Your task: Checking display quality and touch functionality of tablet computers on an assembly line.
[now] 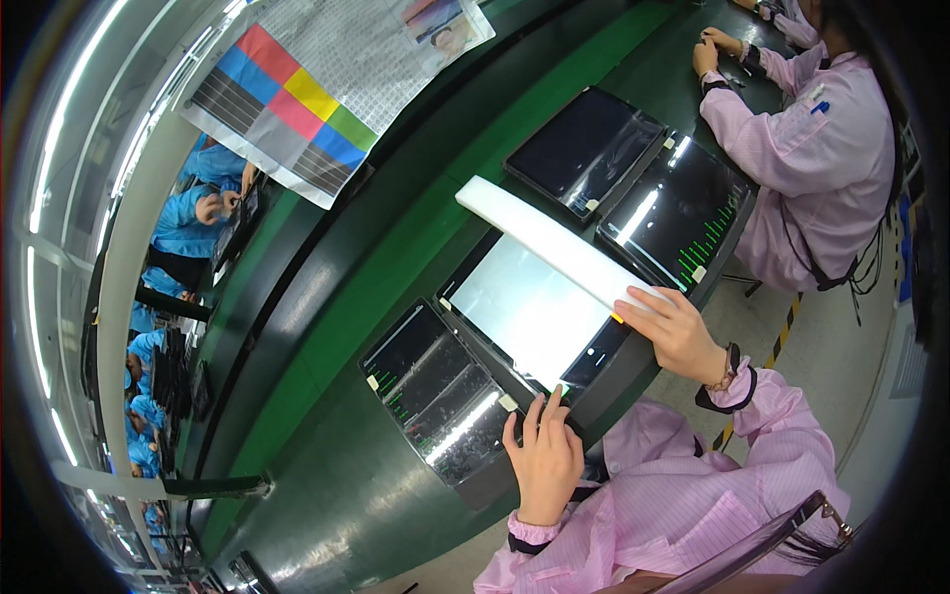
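A tablet with a bright white lit screen lies in front of me on the dark bench. My left hand has its fingers apart, their tips at the tablet's near left corner beside a small green patch. A long, smooth white bar slants along the tablet's right side, partly over it. My right hand grips the near end of this bar, fingers laid over the top; its thumb is hidden. Beside the fingers shows a small yellow spot.
Left of the lit tablet lies a dark panel in clear film. Two more dark panels lie to the right. A printed colour-chart sheet hangs above. A co-worker in pink sits at right; people in blue work beyond.
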The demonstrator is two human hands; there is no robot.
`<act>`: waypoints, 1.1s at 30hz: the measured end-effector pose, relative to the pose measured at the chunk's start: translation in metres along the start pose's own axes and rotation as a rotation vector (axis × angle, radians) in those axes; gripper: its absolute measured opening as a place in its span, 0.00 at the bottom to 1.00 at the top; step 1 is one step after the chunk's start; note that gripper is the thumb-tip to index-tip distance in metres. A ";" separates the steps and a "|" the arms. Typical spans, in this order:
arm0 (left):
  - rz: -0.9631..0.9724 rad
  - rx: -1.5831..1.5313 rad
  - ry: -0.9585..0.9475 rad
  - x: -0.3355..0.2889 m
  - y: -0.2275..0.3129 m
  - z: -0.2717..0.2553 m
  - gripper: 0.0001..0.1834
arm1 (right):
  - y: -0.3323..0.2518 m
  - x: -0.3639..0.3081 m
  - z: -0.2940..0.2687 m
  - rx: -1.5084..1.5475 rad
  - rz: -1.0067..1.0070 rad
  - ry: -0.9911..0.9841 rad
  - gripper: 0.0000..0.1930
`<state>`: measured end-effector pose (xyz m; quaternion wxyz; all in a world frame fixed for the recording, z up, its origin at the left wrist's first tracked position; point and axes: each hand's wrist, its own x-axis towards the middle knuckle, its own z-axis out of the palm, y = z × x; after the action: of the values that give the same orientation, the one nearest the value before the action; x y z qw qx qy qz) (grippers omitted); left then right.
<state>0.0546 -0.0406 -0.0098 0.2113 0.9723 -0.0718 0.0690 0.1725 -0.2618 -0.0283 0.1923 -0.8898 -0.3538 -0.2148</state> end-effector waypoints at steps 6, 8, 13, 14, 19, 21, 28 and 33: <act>-0.062 0.031 0.030 0.004 -0.004 -0.009 0.12 | 0.001 -0.003 0.000 0.235 0.143 0.037 0.29; -0.076 0.034 0.036 0.005 -0.008 -0.008 0.12 | -0.001 -0.003 -0.001 0.325 0.205 0.038 0.30; -0.095 0.034 0.079 0.005 -0.009 -0.008 0.13 | -0.002 0.003 -0.001 0.455 0.282 0.047 0.30; -0.102 0.022 0.088 0.005 -0.009 -0.008 0.14 | -0.002 0.003 -0.001 0.457 0.281 0.045 0.30; -0.093 0.016 0.093 0.005 -0.009 -0.003 0.16 | 0.000 0.001 -0.002 0.645 0.405 0.016 0.29; -0.097 0.015 0.076 0.005 -0.008 -0.002 0.15 | 0.001 -0.001 -0.001 0.652 0.404 0.019 0.28; -0.105 0.020 0.091 0.007 -0.011 -0.001 0.13 | 0.002 -0.002 0.000 0.680 0.426 0.031 0.28; -0.098 0.028 0.062 0.007 -0.005 -0.001 0.13 | 0.002 -0.004 0.001 0.717 0.469 0.038 0.26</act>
<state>0.0619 -0.0361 -0.0100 0.2031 0.9749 -0.0164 0.0896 0.1717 -0.2644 -0.0317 0.5397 -0.8189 -0.1903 -0.0450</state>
